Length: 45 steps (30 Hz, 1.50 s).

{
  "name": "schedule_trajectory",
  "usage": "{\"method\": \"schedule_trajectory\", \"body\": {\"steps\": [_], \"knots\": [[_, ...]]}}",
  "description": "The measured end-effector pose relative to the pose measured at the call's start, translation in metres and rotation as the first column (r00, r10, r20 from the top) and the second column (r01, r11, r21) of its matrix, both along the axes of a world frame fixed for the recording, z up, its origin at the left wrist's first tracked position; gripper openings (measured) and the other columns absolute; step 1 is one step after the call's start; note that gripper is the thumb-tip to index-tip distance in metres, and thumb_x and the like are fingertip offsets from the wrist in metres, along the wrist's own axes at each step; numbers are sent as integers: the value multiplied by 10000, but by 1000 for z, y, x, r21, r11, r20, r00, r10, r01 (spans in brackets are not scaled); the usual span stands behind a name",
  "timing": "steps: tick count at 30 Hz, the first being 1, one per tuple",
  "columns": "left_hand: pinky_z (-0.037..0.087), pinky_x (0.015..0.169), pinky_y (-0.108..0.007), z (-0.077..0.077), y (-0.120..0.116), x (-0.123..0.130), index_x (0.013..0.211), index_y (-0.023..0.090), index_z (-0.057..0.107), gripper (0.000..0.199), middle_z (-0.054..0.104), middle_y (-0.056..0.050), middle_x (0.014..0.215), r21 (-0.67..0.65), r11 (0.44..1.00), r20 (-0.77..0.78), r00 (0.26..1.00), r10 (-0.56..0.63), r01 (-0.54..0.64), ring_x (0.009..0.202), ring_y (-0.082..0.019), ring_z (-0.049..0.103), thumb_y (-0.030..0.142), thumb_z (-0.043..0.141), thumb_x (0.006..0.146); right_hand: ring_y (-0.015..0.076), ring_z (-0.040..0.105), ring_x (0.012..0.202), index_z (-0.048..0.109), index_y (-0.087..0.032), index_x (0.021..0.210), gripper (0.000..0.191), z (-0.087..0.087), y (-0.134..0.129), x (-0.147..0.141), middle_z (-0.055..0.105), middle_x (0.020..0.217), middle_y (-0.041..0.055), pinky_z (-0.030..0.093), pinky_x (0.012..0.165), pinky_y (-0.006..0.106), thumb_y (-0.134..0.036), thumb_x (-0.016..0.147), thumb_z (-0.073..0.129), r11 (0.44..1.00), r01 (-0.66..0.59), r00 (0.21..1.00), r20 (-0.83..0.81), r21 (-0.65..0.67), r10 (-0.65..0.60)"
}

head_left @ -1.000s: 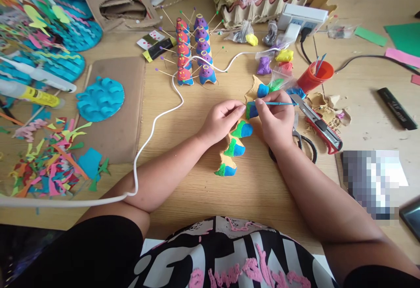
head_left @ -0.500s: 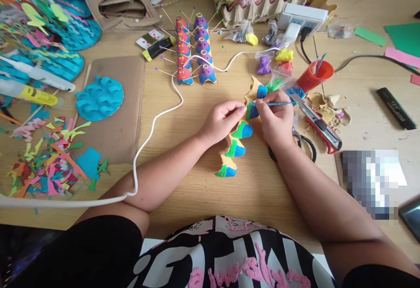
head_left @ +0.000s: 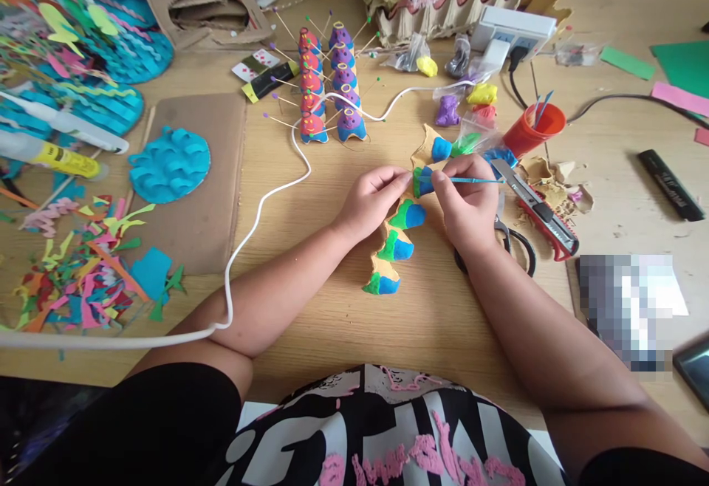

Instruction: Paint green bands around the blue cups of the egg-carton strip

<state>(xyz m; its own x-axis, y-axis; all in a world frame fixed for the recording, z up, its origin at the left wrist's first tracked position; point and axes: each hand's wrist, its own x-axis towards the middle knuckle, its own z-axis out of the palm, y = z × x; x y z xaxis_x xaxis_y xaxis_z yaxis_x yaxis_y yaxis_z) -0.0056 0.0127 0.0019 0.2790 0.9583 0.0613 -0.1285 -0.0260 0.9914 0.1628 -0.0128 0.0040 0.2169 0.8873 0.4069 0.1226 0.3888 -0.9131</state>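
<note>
Carton strip point(head_left: 396, 245) sits left of scissors point(head_left: 503, 229) (and cutter point(head_left: 535, 209)).

Pinches the edge of a cupped strip point(head_left: 395, 246), coloured green and blue, in the left hand point(head_left: 371, 202) around the middle of the table point(head_left: 326, 338), and grips a slim blue tool point(head_left: 473, 180) in the right hand point(head_left: 470, 205), reaching with it to the second cup from the strip's far end. Has scissors point(head_left: 532, 255) partly hidden by the right wrist, and a utility knife point(head_left: 537, 209) farther toward the table's right edge. Has, toward the left edge, a blue disc point(head_left: 169, 165) on brown cardboard point(head_left: 218, 198) and many paper scraps point(head_left: 88, 279).
</note>
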Motion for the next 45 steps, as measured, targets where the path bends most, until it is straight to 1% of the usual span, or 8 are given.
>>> {"method": "schedule_trajectory", "body": {"steps": [5, 11, 15, 22, 26, 30, 39, 45], "knots": [[518, 767, -276, -1, 0, 0, 858, 209, 807, 457, 720, -9, 804, 1, 1000, -2, 1000, 21, -21, 784, -147, 609, 664, 844, 858, 120, 466, 628, 551, -258, 778, 583, 5, -2, -2, 532, 716, -32, 438, 555, 297, -789, 878, 769, 999, 24, 996, 87, -43, -20], [467, 679, -257, -2, -1, -2, 834, 214, 781, 418, 625, 19, 719, -2, 1000, -10, 1000, 11, -11, 699, -121, 534, 625, 821, 895, 121, 429, 636, 543, -260, 804, 512, 6, -1, -1, 508, 751, -27, 399, 563, 301, -704, 923, 769, 998, 43, 986, 164, -50, -34], [463, 666, -252, -1, -1, -2, 833, 212, 779, 416, 612, 22, 711, -1, 1000, -20, 1000, 2, -2, 692, -116, 534, 621, 821, 896, 131, 404, 656, 539, -260, 808, 456, 5, 0, 1, 468, 757, -29, 435, 608, 324, -623, 948, 779, 999, 25, 978, 207, -30, -18], [469, 665, -253, 0, -2, -2, 819, 212, 782, 419, 620, 23, 705, 5, 1000, -21, 1000, 9, -9, 684, -113, 538, 623, 837, 880, 192, 453, 733, 545, -286, 834, 437, 0, -1, 3, 428, 770, -10, 509, 678, 386, -632, 931, 793, 999, 20, 981, 192, -50, -10], [472, 678, -255, 0, -2, -2, 831, 210, 792, 422, 642, 20, 712, 3, 1000, -27, 1000, 10, -10, 694, -117, 551, 628, 836, 878, 169, 425, 678, 533, -284, 805, 498, 0, -1, 1, 448, 746, -16, 484, 631, 369, -712, 934, 751, 999, 39, 983, 179, -6, -37], [511, 760, -263, 1, -1, 0, 857, 206, 810, 463, 736, -3, 802, -2, 1000, -15, 1000, -14, 14, 771, -133, 621, 669, 836, 861, 159, 447, 659, 533, -288, 823, 537, 0, -2, -2, 462, 734, -25, 483, 602, 350, -782, 924, 717, 997, 79, 991, 106, -1, -78], [500, 723, -260, -1, -2, -2, 851, 210, 801, 430, 687, 7, 760, 34, 999, -34, 999, -9, 11, 742, -129, 589, 637, 806, 901, 159, 453, 667, 565, -278, 813, 498, 1, -2, 0, 472, 745, -20, 543, 648, 372, -725, 934, 749, 999, 44, 992, 122, -29, -40], [522, 778, -262, 2, -2, -1, 853, 213, 797, 410, 708, 12, 779, 16, 1000, -49, 999, -12, 13, 760, -126, 616, 621, 818, 883, 145, 436, 630, 568, -273, 789, 523, 2, -1, 0, 466, 703, -30, 560, 620, 358, -743, 924, 752, 998, 60, 988, 141, -13, -58]]}}
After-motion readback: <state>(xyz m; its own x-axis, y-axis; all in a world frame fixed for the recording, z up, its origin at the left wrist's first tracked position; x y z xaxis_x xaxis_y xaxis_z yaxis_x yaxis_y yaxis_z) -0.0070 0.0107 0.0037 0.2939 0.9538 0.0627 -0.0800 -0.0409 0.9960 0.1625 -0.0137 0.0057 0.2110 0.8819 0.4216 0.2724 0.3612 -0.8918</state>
